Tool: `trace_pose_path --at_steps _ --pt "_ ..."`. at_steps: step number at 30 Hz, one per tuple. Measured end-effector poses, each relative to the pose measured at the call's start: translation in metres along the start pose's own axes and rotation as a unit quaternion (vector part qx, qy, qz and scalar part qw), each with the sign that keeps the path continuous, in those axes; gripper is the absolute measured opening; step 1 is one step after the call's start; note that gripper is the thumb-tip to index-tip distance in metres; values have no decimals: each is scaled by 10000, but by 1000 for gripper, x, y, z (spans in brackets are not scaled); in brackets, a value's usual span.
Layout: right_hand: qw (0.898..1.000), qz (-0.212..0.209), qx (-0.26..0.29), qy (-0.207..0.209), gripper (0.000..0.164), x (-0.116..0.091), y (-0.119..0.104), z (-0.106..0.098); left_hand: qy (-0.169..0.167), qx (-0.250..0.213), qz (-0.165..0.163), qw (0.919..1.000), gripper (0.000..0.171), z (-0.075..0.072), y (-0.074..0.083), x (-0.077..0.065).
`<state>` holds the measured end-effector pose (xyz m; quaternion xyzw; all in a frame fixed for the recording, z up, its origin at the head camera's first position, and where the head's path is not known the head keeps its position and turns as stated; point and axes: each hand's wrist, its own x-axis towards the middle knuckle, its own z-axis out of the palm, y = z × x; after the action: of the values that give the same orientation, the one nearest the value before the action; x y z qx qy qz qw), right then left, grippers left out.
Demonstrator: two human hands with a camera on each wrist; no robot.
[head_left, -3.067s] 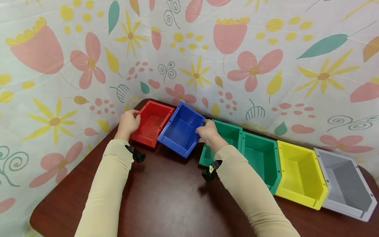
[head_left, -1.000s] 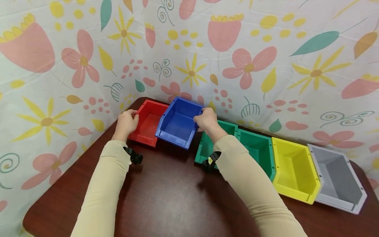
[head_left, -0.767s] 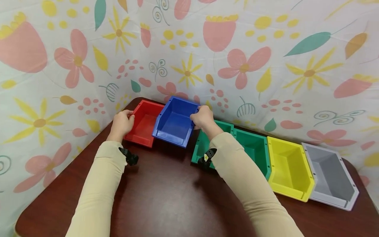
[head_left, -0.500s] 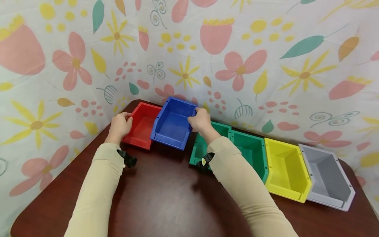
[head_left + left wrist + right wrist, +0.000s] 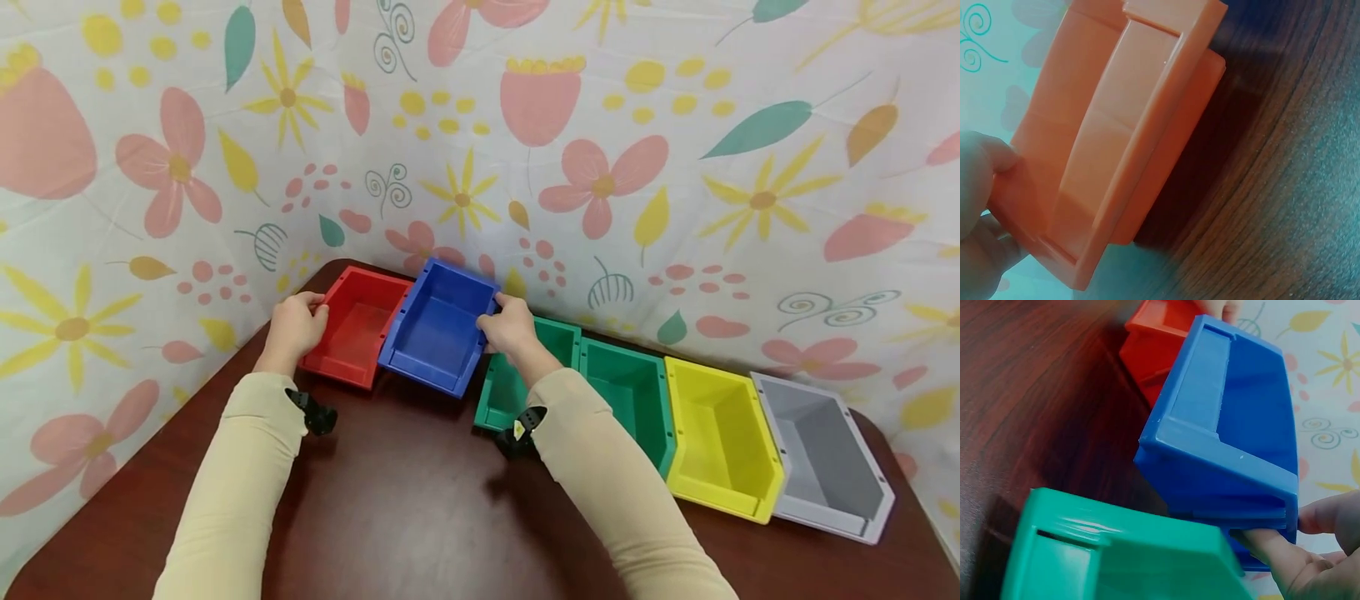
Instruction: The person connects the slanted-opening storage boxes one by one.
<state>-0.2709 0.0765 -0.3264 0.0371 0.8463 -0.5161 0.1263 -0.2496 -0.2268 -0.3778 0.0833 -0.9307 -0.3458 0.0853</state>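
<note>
My left hand (image 5: 295, 329) grips the left wall of a red storage bin (image 5: 356, 325) at the table's far left corner; in the left wrist view that bin (image 5: 1160, 162) looks orange, thumb inside the wall. My right hand (image 5: 513, 329) pinches the right edge of a blue storage bin (image 5: 438, 329), and the right wrist view shows the thumb and a finger (image 5: 1272, 556) at its rim. The blue bin stands slightly turned against the red one, its left rim along the red bin's right rim. Whether its base rests fully on the table is hard to tell.
Right of the blue bin, beyond a narrow gap, is a row of two green bins (image 5: 626, 375), a yellow bin (image 5: 720, 425) and a grey bin (image 5: 825, 442). A flower-patterned curtain (image 5: 600, 250) hangs behind the dark wooden table (image 5: 405, 500).
The blue bin was raised and shifted over the red bin's right rim, then came down beside it. Both hands kept their holds. The head view has turned slightly right.
</note>
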Motion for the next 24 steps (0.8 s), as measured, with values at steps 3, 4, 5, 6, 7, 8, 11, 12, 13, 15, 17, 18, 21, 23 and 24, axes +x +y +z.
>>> trace_pose_path --at_steps 3,4,5,6,7,8,11,12,13,15,17,18,21,23,24 --pt "9998 44 193 -70 67 0 3 1 -32 -45 -45 10000 41 0 0 0" --pt "9996 59 249 -88 67 0 4 1 -34 -66 -59 10000 41 0 0 0" --pt "9995 68 306 -105 67 1 4 1 -34 -79 -79 9999 41 0 0 1" --pt "9993 69 356 -108 67 1 3 1 -33 -85 -97 9999 40 1 0 1" --pt "9992 57 381 -113 67 1 3 0 -27 -90 -111 9999 40 1 0 1" --pt "9992 36 378 -119 67 1 2 0 -27 -100 -127 9999 40 1 0 1" --pt "9993 15 363 -88 67 0 -1 -1 -1 -78 -92 9999 40 0 0 1" --pt "9994 12 338 -63 67 0 -2 -1 6 -71 -80 9999 40 0 1 1" --pt "9996 4 279 -45 67 -1 -3 -1 16 -61 -64 10000 40 -1 1 1" --pt "9999 -28 110 -7 67 -2 -6 0 31 -34 -46 10000 39 -1 2 1" --pt "9999 -90 -144 14 67 -3 -8 3 36 -26 -57 10000 40 -1 2 0" --pt "9996 -110 -262 20 67 -3 -9 5 37 -27 -71 10000 40 -1 2 0" --pt "9987 -132 -484 24 66 -3 -9 8 35 -22 -67 10000 40 1 2 -1" --pt "9989 -105 -463 17 65 -3 -6 7 38 7 -50 10000 40 3 2 -1" --pt "9993 -93 -375 15 65 -2 -4 7 44 28 -36 10000 40 3 1 -1"
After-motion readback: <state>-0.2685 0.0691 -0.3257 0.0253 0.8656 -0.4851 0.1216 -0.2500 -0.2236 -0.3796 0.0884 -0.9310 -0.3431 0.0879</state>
